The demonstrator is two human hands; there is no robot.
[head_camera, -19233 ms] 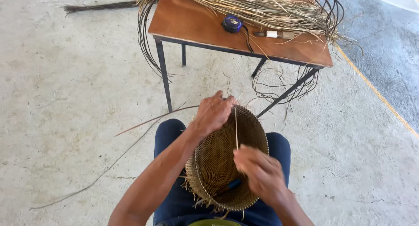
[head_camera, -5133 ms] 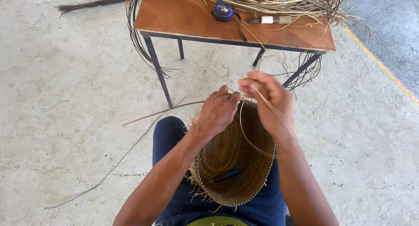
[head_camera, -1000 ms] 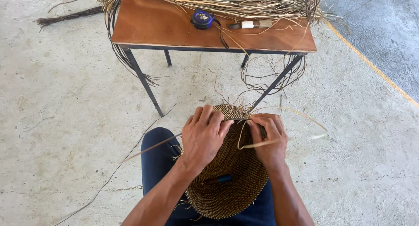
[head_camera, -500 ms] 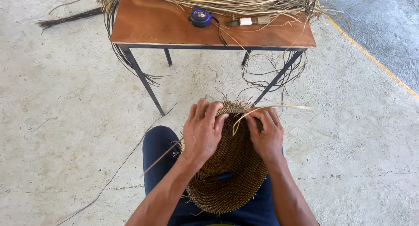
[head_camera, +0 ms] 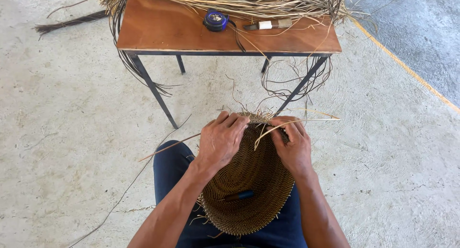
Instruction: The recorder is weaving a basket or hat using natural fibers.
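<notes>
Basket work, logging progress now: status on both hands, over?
Left hand and right hand both gripping the woven basket at its far rim. Pale strand pinched by right fingers. Blue-handled tool lying inside.

Both hands on woven basket rim

Bare forearms — dark blue trousers

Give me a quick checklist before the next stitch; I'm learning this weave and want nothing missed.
1. Left hand steadying the basket rim: ok.
2. Right hand pinching the pale strand: ok.
3. Basket resting on the lap: ok.
4. Spare fibre bundle on the table: ok.
5. Dark-handled tool lying inside the basket: ok.
6. Strand tension: cannot tell.
</notes>
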